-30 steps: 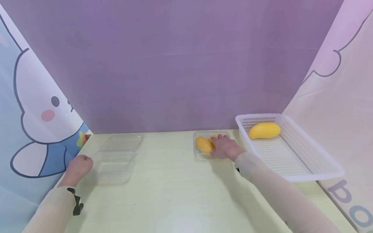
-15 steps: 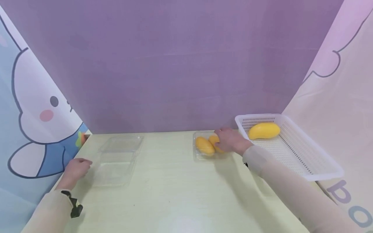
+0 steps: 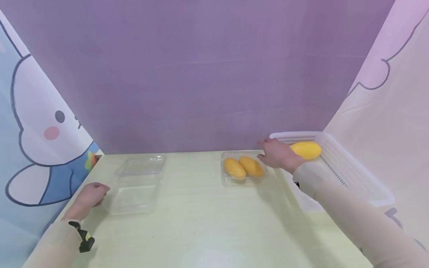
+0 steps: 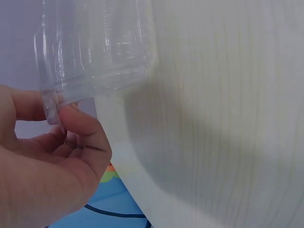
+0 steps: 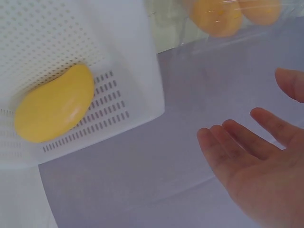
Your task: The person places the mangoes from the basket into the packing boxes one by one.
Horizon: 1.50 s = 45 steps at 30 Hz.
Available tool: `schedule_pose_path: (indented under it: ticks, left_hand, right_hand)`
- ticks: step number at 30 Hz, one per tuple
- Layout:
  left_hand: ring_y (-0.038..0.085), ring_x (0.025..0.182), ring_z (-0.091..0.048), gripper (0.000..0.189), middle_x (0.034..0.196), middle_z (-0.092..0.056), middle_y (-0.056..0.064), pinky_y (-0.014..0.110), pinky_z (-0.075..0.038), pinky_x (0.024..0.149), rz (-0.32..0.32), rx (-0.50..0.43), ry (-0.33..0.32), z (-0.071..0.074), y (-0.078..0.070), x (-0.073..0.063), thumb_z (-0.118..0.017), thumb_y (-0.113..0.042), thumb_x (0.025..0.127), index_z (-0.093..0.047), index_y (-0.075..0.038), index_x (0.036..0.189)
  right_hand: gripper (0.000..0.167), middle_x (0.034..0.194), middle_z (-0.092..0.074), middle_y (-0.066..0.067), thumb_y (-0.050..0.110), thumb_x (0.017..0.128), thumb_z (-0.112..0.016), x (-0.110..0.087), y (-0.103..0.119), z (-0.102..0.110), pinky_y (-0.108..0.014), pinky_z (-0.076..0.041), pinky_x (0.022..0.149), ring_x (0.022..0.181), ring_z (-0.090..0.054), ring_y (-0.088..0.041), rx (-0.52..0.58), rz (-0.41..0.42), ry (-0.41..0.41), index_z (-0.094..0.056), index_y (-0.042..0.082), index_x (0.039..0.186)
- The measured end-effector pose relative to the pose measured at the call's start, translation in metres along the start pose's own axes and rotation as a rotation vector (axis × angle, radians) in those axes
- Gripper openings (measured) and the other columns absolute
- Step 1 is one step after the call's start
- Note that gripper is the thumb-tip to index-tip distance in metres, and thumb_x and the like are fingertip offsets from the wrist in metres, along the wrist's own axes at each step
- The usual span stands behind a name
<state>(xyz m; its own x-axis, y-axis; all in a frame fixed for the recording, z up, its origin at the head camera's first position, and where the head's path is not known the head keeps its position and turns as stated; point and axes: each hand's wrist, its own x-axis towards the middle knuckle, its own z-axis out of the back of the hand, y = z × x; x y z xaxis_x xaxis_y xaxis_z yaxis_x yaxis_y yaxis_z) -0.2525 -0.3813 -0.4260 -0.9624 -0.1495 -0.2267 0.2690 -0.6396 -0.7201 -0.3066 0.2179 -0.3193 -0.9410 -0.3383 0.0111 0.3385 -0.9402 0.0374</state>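
Observation:
On the left of the table, my left hand [image 3: 89, 197] pinches the edge of a clear plastic clamshell box [image 4: 102, 52] between thumb and forefinger; the box lies with its lid folded back. Two orange-yellow mangoes [image 3: 234, 168] lie side by side in a second clear plastic box [image 3: 231, 181], right of the table's middle. My right hand [image 3: 279, 153] hovers between that box and a white basket [image 3: 363, 175], fingers spread and holding nothing. Inside the basket, a brighter yellow mango [image 5: 57, 107] rests near its far end, partly hidden by my right wrist in the head view.
A pale wooden table [image 3: 191, 208] carries everything. A purple backdrop [image 3: 214, 82] rises behind it, and printed cloth panels flank both sides. The basket's raised rim stands along the right edge of the table.
My right hand has come off the mangoes in the clear box and moved right toward the basket, uncovering both. My left hand has shifted slightly, and the left box has moved a little.

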Motion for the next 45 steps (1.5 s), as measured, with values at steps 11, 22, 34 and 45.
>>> schedule_pose_path:
  ticks: [11, 22, 34, 45]
  left_hand:
    - [0.016, 0.062, -0.048, 0.037, 0.071, -0.05, 0.002, 0.03, -0.044, 0.059, -0.026, -0.089, 0.067, -0.007, -0.005, -0.004, -0.042, -0.014, 0.103, -0.045, 0.016, 0.123]
    - [0.017, 0.066, -0.048, 0.035, 0.074, -0.049, 0.002, 0.03, -0.043, 0.06, -0.006, -0.124, 0.116, -0.021, -0.015, -0.008, -0.043, -0.015, 0.104, -0.043, 0.015, 0.122]
    - [0.018, 0.068, -0.05, 0.034, 0.076, -0.052, 0.005, 0.031, -0.048, 0.062, -0.015, -0.138, 0.104, -0.044, -0.033, -0.012, -0.045, -0.016, 0.104, -0.046, 0.014, 0.121]
    - [0.021, 0.071, -0.052, 0.033, 0.077, -0.054, 0.008, 0.034, -0.049, 0.064, -0.036, -0.152, 0.104, -0.065, -0.042, -0.019, -0.046, -0.014, 0.104, -0.048, 0.013, 0.122]
  right_hand:
    - [0.053, 0.131, -0.056, -0.032, 0.022, 0.097, -0.059, -0.007, -0.034, 0.002, -0.063, -0.047, 0.097, 0.12, -0.054, -0.051, 0.026, -0.027, -0.066, -0.05, -0.009, 0.139]
    - [0.059, 0.142, -0.046, -0.037, 0.026, 0.098, -0.057, -0.008, -0.08, 0.0, -0.067, -0.039, 0.105, 0.13, -0.043, -0.057, 0.099, -0.1, -0.064, -0.045, -0.01, 0.142]
    - [0.065, 0.143, -0.039, -0.042, 0.028, 0.097, -0.058, 0.001, -0.114, -0.009, -0.071, -0.036, 0.105, 0.128, -0.04, -0.06, 0.139, -0.15, -0.033, -0.04, -0.014, 0.144]
    - [0.067, 0.135, -0.044, -0.044, 0.026, 0.094, -0.058, 0.004, -0.143, -0.026, -0.071, -0.039, 0.1, 0.123, -0.044, -0.06, 0.145, -0.199, 0.007, -0.038, -0.015, 0.143]
